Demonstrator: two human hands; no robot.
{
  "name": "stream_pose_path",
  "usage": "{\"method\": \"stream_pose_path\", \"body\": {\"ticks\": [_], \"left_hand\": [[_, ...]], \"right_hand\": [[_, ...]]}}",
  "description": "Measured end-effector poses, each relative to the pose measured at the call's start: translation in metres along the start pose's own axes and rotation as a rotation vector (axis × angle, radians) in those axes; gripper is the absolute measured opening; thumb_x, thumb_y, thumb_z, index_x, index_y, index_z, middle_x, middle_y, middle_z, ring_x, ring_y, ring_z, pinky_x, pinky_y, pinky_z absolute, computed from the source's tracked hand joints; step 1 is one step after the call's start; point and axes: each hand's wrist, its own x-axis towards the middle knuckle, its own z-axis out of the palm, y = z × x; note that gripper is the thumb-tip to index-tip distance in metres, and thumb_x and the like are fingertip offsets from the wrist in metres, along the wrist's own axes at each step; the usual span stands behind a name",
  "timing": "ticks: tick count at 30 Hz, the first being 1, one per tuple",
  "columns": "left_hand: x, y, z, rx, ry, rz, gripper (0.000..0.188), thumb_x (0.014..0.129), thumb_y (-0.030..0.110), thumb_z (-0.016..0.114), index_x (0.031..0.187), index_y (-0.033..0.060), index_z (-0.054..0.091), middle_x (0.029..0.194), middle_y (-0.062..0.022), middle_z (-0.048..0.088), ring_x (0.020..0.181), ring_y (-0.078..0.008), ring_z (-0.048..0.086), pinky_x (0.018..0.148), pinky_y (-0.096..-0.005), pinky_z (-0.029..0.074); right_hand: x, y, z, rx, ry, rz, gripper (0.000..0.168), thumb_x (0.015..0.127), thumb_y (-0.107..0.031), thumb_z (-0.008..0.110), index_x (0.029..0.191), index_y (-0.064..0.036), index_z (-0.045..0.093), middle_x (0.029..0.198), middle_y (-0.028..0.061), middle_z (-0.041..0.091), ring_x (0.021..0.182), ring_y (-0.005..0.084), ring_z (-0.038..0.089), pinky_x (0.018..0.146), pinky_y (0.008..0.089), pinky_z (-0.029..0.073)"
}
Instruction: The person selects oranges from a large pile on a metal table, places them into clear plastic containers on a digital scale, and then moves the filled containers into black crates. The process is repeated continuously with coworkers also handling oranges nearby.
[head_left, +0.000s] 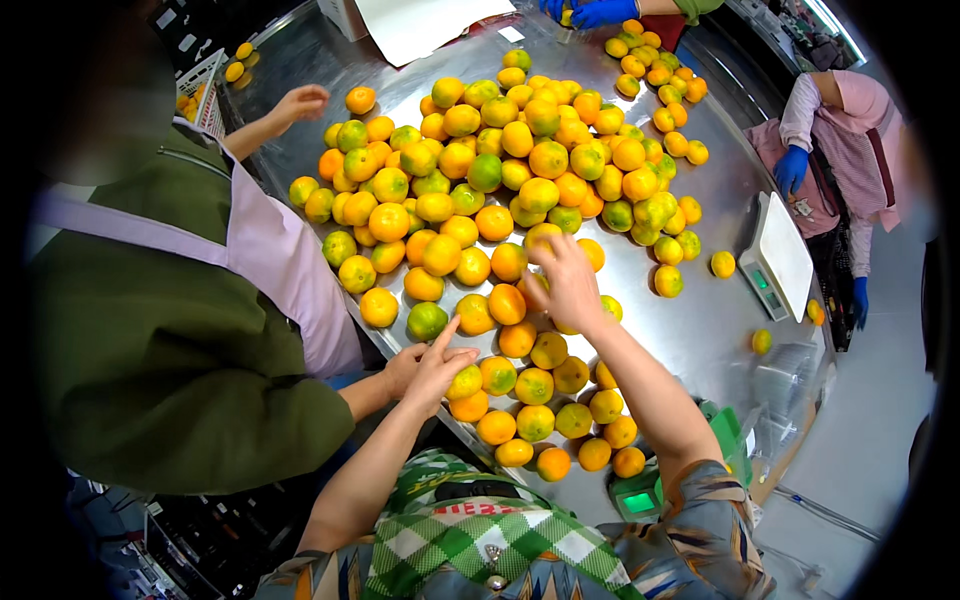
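Note:
Yellow-orange and greenish citrus fruits, like mandarins (544, 160), are heaped on a metal table (697, 322). A looser group of them reaches the table edge before me. My left hand (437, 369) is over this edge, fingers apart, its index fingertip at a yellow mandarin (475, 314). Its other fingers are above a greenish-yellow mandarin (463, 382), and I see nothing held in it. Blurred by motion, my right hand (566, 285) is over the near side of the heap, by a mandarin (541, 237). Whether its fingers grip a fruit is unclear.
Close on my left stands a co-worker in a green top; one hand (401, 369) is beside my left hand, the other (298, 105) above the table. A white scale (780, 255) and a green scale (637, 495) are at right. Blue-gloved hands (600, 13) work at the far edge.

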Motion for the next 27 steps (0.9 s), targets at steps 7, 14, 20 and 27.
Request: {"method": "stream_pose_path", "body": {"ticks": [7, 14, 20, 27], "left_hand": [[-0.011, -0.004, -0.009, -0.075, 0.039, 0.009, 0.047, 0.095, 0.012, 0.047, 0.139, 0.0048, 0.030, 0.114, -0.0172, 0.058, 0.096, -0.0251, 0.063, 0.081, -0.0332, 0.052], [-0.022, -0.017, -0.013, -0.170, 0.094, 0.005, 0.035, 0.095, 0.013, 0.046, 0.129, 0.0021, 0.042, 0.105, -0.0153, 0.061, 0.093, -0.0249, 0.063, 0.081, -0.0325, 0.052], [-0.027, -0.018, -0.010, -0.228, 0.103, 0.012, 0.031, 0.095, 0.012, 0.047, 0.125, 0.0022, 0.046, 0.099, -0.0144, 0.062, 0.091, -0.0231, 0.064, 0.080, -0.0316, 0.052], [-0.030, -0.020, -0.007, -0.237, 0.087, 0.021, 0.027, 0.094, 0.013, 0.049, 0.119, 0.0020, 0.051, 0.094, -0.0127, 0.064, 0.088, -0.0194, 0.064, 0.079, -0.0299, 0.052]], "right_hand": [[0.057, 0.040, 0.035, -0.389, 0.082, 0.007, 0.035, 0.069, -0.007, 0.062, 0.104, -0.011, 0.062, 0.113, 0.0110, 0.052, 0.106, 0.0299, 0.048, 0.082, 0.0388, 0.045], [0.000, 0.062, 0.007, -0.360, -0.209, 0.114, 0.031, 0.066, -0.018, 0.065, 0.096, -0.011, 0.062, 0.094, 0.0111, 0.053, 0.095, 0.0304, 0.050, 0.081, 0.0395, 0.046], [-0.022, 0.062, -0.009, -0.203, -0.323, 0.299, 0.031, 0.070, -0.019, 0.065, 0.100, -0.010, 0.062, 0.096, 0.0114, 0.056, 0.094, 0.0298, 0.053, 0.080, 0.0407, 0.046], [0.030, -0.015, 0.020, 0.083, -0.123, -0.038, 0.041, 0.069, -0.009, 0.070, 0.109, -0.010, 0.060, 0.104, 0.0124, 0.056, 0.100, 0.0315, 0.053, 0.085, 0.0397, 0.046]]}}
